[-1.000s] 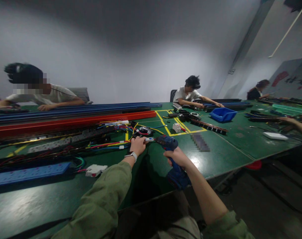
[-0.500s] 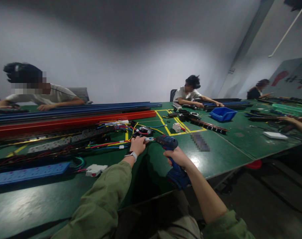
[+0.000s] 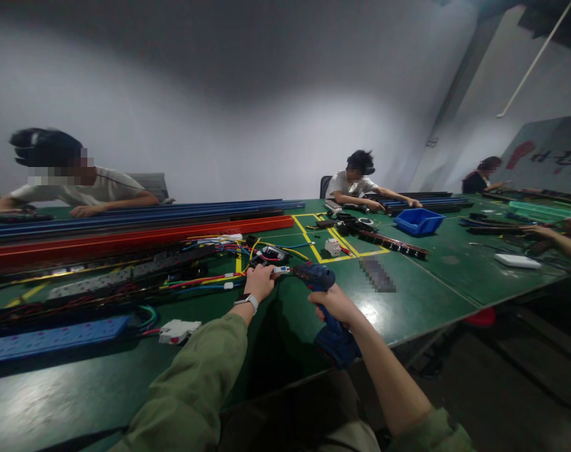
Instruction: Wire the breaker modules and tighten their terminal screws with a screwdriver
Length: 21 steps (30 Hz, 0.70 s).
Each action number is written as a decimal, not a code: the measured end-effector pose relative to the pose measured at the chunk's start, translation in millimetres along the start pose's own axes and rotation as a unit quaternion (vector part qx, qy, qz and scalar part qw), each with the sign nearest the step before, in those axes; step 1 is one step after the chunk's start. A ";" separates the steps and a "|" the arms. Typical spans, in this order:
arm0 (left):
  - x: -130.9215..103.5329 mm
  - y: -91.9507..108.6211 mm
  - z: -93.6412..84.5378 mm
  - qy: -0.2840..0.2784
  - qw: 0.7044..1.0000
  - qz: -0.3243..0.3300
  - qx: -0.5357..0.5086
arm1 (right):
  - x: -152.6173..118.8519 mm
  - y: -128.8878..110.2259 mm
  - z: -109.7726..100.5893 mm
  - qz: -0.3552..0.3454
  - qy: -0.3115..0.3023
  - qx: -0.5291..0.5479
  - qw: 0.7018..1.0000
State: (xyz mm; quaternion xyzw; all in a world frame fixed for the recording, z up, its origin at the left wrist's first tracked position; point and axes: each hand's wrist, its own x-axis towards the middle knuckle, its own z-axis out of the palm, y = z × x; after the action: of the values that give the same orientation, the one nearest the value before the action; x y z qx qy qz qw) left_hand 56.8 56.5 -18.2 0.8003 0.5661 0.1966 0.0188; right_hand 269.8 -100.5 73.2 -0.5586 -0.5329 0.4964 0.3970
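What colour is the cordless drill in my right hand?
Dark blue: the cordless drill, gripped by the right hand, shows best in the head view.

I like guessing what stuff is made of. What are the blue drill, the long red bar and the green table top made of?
The blue drill in the right hand looks like hard matte plastic, with a dull sheen on its moulded shell. The long red bar could be painted metal or plastic: straight, smooth, evenly coloured. The green table top seems a smooth rubbery or coated mat, since it mirrors light glossily.
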 end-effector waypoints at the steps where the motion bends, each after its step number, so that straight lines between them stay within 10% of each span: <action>1: 0.0 -0.1 -0.1 -0.001 1.000 0.002 0.000 | 0.5 0.6 -0.1 -0.005 0.000 0.001 1.000; 21: -1.1 3.8 -4.9 -0.010 1.000 -0.008 0.010 | 4.6 4.9 -2.9 -0.002 -0.007 -0.006 1.000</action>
State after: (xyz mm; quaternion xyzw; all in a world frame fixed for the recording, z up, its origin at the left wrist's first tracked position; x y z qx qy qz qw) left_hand 58.2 53.2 -13.0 0.7977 0.5745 0.1825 0.0176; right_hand 273.4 -96.3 68.4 -0.5566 -0.5393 0.4963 0.3912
